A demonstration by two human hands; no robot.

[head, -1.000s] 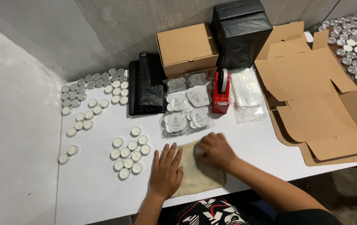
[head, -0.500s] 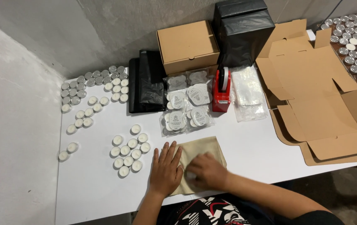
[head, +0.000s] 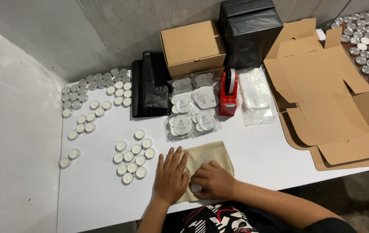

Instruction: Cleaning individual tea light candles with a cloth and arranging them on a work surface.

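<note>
Near the front edge of the white table [head: 257, 159], each entry below starts at the hands and moves outward.

Left hand [head: 170, 177]: lies flat, palm down, fingers spread apart, pressing the left part of a beige cloth pouch; it grips nothing.
Right hand [head: 212, 179]: rests on the same pouch, fingers curled loosely over a small white tealight [head: 196, 188] at the pouch's lower middle; whether it is truly pinched cannot be told.
Beige cloth pouch [head: 208, 153]: soft, matte, sand-coloured fabric, roughly rectangular, lying flat and slightly askew at the table's near edge; its upper right corner shows bare, the rest sits under both hands.
Tealight cluster [head: 133, 157]: round white candles in pale cups, packed together just left of the left hand, apart from it.
Scattered tealights [head: 94, 92]: more of them, some in silver cups, spread toward the far left corner by the wall.
Clear packets [head: 192, 108]: flat transparent bags holding round white pieces, just beyond the pouch.
Red tape dispenser [head: 228, 92]: upright, right of the packets.
Clear bags [head: 255, 95]: a limp stack beside the dispenser.
Black bags [head: 150, 84]: folded, left of the packets.
Closed cardboard box [head: 193, 47]: brown, behind the packets.
Black box [head: 251, 32]: tall, wrapped, beside it.
Unfolded cardboard box [head: 331, 99]: flat brown sheets at the table's right end.
</note>
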